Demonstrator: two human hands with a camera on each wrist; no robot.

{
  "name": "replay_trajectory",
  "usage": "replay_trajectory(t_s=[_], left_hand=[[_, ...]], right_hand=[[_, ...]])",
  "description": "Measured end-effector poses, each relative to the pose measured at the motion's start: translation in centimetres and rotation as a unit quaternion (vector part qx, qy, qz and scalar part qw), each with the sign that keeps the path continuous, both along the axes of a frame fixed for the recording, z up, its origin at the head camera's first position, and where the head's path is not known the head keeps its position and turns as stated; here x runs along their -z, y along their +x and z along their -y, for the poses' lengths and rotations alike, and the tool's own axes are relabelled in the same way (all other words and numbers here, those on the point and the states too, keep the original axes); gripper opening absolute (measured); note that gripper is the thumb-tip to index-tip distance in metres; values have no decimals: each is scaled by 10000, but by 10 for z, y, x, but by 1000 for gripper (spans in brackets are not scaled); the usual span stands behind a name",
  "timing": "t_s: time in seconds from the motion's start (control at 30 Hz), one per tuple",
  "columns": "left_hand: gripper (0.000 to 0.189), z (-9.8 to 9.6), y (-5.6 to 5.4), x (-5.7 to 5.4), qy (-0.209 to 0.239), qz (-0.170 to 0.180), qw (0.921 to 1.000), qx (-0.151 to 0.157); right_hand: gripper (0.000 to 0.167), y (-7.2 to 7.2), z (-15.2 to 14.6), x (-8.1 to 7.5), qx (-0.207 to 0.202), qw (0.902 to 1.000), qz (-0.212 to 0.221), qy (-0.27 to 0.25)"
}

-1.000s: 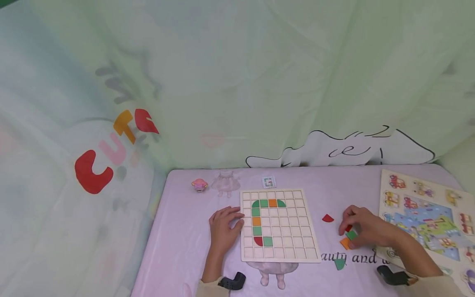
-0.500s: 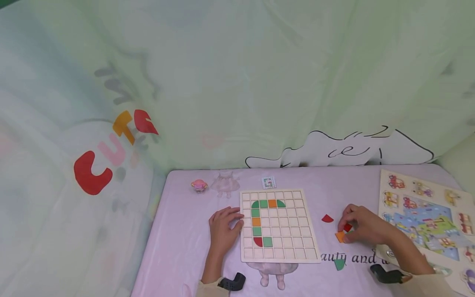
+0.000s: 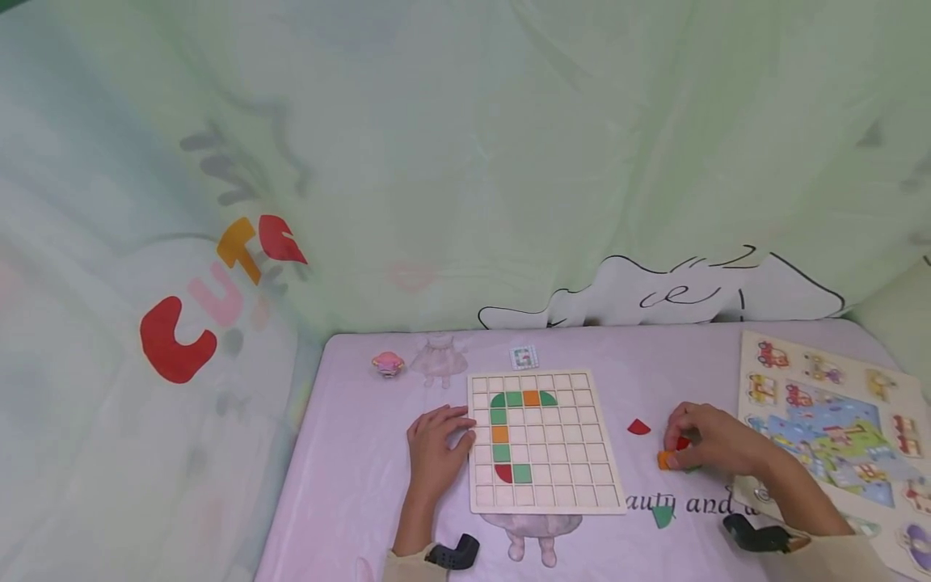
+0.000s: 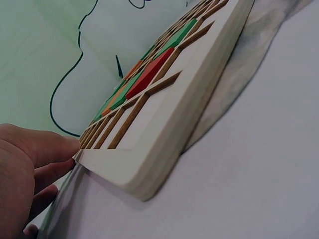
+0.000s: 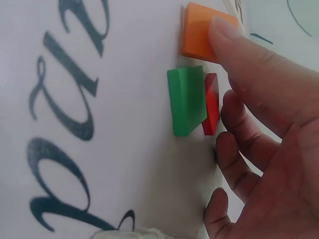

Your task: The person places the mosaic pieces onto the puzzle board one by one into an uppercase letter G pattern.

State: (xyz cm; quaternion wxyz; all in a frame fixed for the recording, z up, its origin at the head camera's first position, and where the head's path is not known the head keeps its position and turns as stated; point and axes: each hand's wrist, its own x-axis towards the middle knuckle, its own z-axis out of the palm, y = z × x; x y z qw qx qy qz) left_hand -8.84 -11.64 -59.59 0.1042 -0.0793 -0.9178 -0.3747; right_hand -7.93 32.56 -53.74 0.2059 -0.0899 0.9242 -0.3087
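A pale wooden grid board (image 3: 567,453) lies on the table, with green, orange and red tiles forming a bent line in its cells. My left hand (image 3: 439,444) rests at the board's left edge; in the left wrist view the fingers (image 4: 55,149) touch that edge near a corner. Off to the right, my right hand (image 3: 716,440) pinches an orange square tile (image 5: 202,32), which is tilted, with the thumb on its face. Just beside it are a green square tile (image 5: 185,99) and a red tile (image 5: 212,104), partly hidden by the hand in the head view.
A red quarter-round tile (image 3: 639,427) and a green quarter-round tile (image 3: 663,516) lie right of the board. A small pattern card (image 3: 524,357) and a pink toy figure (image 3: 389,364) sit behind it. A picture puzzle board (image 3: 902,388) fills the table's right side.
The orange tile has shifted left and tipped up between my right thumb and fingers, away from the green tile. My left hand stays at the board's edge.
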Motion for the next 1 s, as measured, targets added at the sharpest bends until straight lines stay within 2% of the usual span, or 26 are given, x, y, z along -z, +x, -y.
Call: replay_trajectory(t_s=[0.1,0.23,0.47,0.57,0.73,1.0], left_hand=[[14,0,0,0,8,16,10000,-1],[14,0,0,-1,-13,35,10000,-11],[14,1,1,-1,16,69,10000,-1],[14,1,0,0,8,53,10000,9],[14,1,0,1,7,24,10000,14],[13,1,0,0,31,-62,10000,39]], right_hand=[[22,0,3,-1,181,9998,64,-107],[24,0,10,-2,185,9992,-71,-358],[18,-4,39,-6,-258,9944,-417,-939],[13,-6,51,-5,-380,9930,-501,-1002],[10,-12,70,-3,-494,9913,-376,-1162],[8,-16,104,-5,-843,9811,14,-1743]])
